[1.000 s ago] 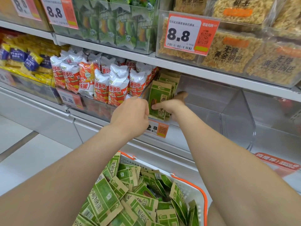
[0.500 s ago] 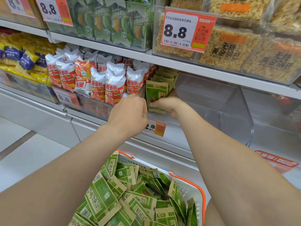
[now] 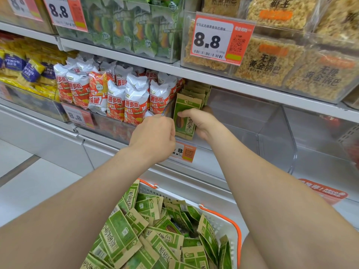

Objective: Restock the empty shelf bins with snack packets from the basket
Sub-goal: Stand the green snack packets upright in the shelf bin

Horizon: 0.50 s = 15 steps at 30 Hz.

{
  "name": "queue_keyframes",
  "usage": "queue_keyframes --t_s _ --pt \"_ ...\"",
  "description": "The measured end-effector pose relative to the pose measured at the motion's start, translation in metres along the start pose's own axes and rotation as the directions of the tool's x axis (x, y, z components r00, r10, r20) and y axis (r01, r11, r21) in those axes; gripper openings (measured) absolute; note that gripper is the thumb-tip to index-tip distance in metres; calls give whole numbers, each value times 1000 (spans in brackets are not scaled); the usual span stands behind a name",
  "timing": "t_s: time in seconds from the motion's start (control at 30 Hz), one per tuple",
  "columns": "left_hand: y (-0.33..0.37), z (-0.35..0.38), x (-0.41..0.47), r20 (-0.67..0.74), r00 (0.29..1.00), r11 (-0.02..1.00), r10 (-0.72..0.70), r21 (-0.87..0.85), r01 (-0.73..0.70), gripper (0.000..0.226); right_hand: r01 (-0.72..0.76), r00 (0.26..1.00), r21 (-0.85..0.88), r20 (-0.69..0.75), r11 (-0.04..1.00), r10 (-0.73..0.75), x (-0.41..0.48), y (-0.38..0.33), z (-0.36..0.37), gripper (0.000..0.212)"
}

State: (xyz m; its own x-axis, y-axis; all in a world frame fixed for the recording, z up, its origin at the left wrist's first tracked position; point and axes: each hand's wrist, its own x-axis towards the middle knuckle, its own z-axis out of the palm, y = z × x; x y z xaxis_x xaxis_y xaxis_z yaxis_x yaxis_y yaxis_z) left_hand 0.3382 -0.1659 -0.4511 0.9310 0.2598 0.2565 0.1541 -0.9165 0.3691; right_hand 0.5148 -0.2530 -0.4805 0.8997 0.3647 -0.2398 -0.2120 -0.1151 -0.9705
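A row of green and brown snack packets (image 3: pixel 185 109) stands upright at the left end of a clear shelf bin (image 3: pixel 275 133). My right hand (image 3: pixel 202 123) grips the front packet, thumb across its face and fingers behind it. My left hand (image 3: pixel 155 134) is curled at the packet's left edge; its fingertips are hidden, so contact is unclear. Below, a white basket with an orange rim (image 3: pixel 229 224) holds several loose packets (image 3: pixel 147 235) of the same kind.
Red and white tomato chip bags (image 3: pixel 120 96) fill the bin to the left. Yellow and blue packs (image 3: pixel 23 68) lie further left. The shelf above carries green packets (image 3: pixel 136 28) and rice-crisp blocks (image 3: pixel 272 61). A price tag (image 3: pixel 184 152) hangs under my hands.
Both hands and the front packet have stayed in nearly the same place at the bin's left end; the packet now stands a little straighter against the row.
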Motion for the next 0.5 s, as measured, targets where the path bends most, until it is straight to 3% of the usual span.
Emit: queue_keyframes --t_s 0.13,0.27,0.43,0.5 --pt "0 1 1 -5 1000 1000 2 11 -2 16 29 1000 17 3 999 -29 -2 1 -1 91" --pt "1 3 1 1 1000 1000 3 7 -3 16 8 998 -27 66 1000 -6 -11 -4 2 52" --pt "1 3 0 2 1000 1000 8 20 -8 18 -33 999 7 22 999 33 -13 -4 8 68" --pt "1 3 0 3 1000 1000 11 19 -11 18 -34 999 22 -9 999 34 -14 -6 8 66"
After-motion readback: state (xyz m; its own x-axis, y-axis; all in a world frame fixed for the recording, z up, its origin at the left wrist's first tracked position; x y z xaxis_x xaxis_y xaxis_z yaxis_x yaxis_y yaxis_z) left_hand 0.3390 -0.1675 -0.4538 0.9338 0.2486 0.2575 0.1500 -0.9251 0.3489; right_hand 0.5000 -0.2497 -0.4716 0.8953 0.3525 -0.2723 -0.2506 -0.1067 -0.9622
